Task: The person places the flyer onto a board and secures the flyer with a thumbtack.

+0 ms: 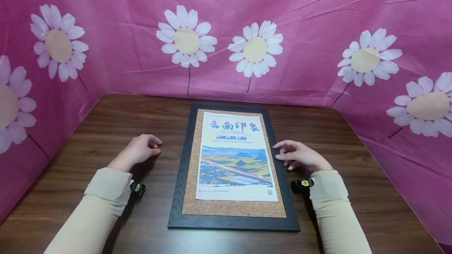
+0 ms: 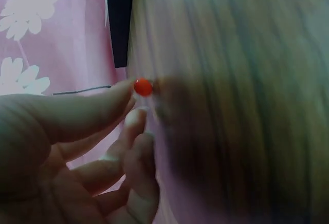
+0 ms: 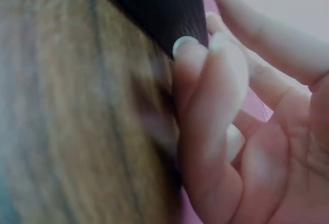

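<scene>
A cork board (image 1: 233,208) in a black wooden frame (image 1: 233,222) lies on the table. On the cork is a white poster (image 1: 229,140) with large purple-blue characters above a landscape picture of fields and hills. Left of the frame, apart from it, my left hand (image 1: 139,151) pinches a small glossy red push pin (image 2: 143,87) at the thumb tip; the head view does not show the pin. My right hand (image 1: 300,155) is at the frame's right side, thumb and fingertips touching its edge, the other fingers loosely bent beneath. The black frame (image 3: 169,13) meets the fingertips in the right wrist view.
The dark wood-grain table (image 1: 353,160) extends on both sides of the board. A pink cloth (image 1: 134,30) with white daisies surrounds its back and sides. Small black devices (image 1: 137,188) are worn on both wrists, over cream sleeves.
</scene>
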Motion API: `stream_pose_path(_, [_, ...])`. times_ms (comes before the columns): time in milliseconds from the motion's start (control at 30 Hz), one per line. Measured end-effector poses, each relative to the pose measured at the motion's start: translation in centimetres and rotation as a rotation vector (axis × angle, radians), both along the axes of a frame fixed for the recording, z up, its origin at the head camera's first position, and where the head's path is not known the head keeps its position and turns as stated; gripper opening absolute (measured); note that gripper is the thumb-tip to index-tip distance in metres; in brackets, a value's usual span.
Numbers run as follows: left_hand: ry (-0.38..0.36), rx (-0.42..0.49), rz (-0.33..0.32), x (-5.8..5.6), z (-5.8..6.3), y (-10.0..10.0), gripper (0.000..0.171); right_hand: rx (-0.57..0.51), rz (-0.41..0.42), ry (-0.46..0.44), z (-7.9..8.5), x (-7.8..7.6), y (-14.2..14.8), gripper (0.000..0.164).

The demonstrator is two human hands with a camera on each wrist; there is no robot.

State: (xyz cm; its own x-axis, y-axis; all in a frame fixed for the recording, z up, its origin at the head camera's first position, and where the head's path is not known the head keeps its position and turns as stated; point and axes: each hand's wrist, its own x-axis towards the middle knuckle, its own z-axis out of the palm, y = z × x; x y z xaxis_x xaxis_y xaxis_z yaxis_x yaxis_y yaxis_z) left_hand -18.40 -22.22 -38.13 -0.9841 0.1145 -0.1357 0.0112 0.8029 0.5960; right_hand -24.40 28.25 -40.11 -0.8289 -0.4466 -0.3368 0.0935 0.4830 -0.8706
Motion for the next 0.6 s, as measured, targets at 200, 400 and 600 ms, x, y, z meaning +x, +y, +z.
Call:
stream_pose_path(200, [-0.028, 0.007, -0.032, -0.20, -0.28, -0.41, 0.024, 0.000, 0.004, 0.025, -0.11, 0.12, -0.02, 0.050])
stream_pose_path(400, [-0.026, 0.033, -0.051, -0.62, -0.70, -0.10, 0.012, 0.001, -0.023, 0.017, -0.07, 0.29, 0.01, 0.051])
stream_pose_path(600, [-0.067, 0.017, -0.058, -0.52, -0.33, 0.27, 0.007, 0.003, -0.023, 0.025, -0.27, 0.21, -0.12, 0.050])
